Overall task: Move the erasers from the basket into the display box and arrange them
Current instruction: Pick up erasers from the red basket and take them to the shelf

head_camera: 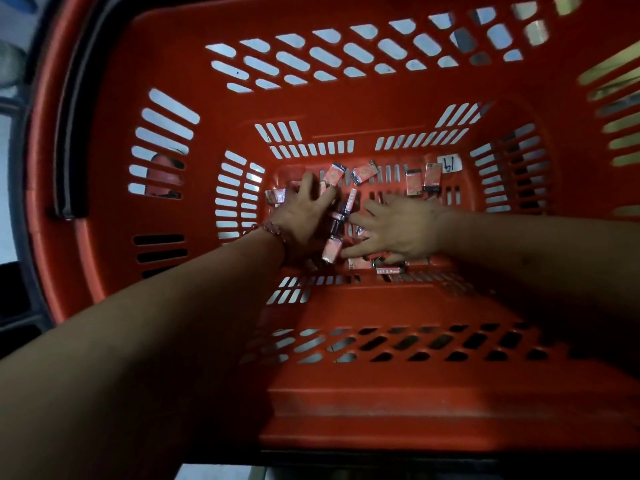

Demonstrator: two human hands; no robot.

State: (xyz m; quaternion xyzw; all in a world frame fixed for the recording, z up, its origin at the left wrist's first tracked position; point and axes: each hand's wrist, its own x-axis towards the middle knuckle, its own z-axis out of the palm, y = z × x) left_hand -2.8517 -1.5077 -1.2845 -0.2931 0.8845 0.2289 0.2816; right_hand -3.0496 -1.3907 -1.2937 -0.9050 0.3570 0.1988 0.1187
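Deep in a red basket [346, 109], a person's left hand [304, 216] and right hand [398, 230] are lying splayed over small wrapped erasers [432, 176] scattered at centre frame, plainly gripping none. Light, stiff and probably slick in their wrappers, the blocks are likely calling for a pinch across the long sides.

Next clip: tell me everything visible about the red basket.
The basket is deep red plastic with slotted walls and floor, a dark handle folded along its left rim and a white handwritten label low at the far right. It stands upright. Small pink wrapped erasers lie scattered on its floor; the left hand and right hand reach in among them.
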